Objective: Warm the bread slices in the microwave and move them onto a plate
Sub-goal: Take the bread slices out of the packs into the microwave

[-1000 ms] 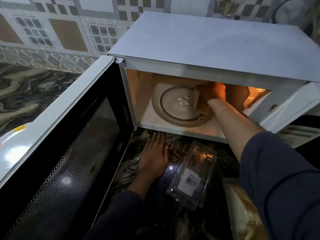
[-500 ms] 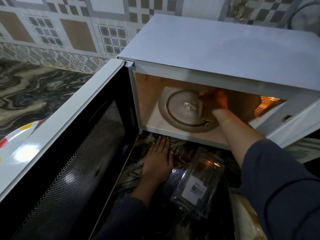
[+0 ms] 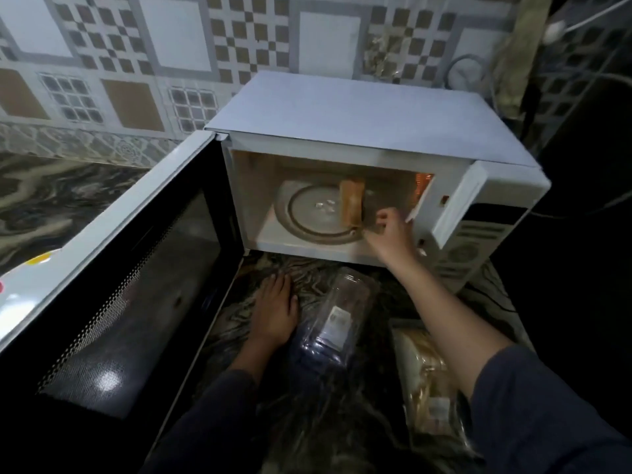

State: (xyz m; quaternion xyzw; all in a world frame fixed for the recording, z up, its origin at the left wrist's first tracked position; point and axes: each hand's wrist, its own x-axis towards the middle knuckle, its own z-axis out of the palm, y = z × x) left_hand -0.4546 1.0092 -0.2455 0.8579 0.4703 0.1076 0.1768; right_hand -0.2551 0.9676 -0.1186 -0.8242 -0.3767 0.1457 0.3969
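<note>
The white microwave stands with its door swung wide to the left. Inside, a brown bread slice lies on the right part of the glass turntable. My right hand is at the lower right of the microwave's mouth, just right of the slice, fingers loosely apart and holding nothing. My left hand rests flat on the dark marbled counter below the opening, fingers spread. A white plate with coloured spots peeks out at the left edge behind the door.
A clear plastic container with a label lies on the counter right of my left hand. A bagged loaf of bread lies under my right forearm. Patterned wall tiles and cables run behind the microwave.
My right hand let go of the bread slice and drew back out toward the microwave's front edge. The slice now lies on the turntable. The view pulled back; my left hand stayed put.
</note>
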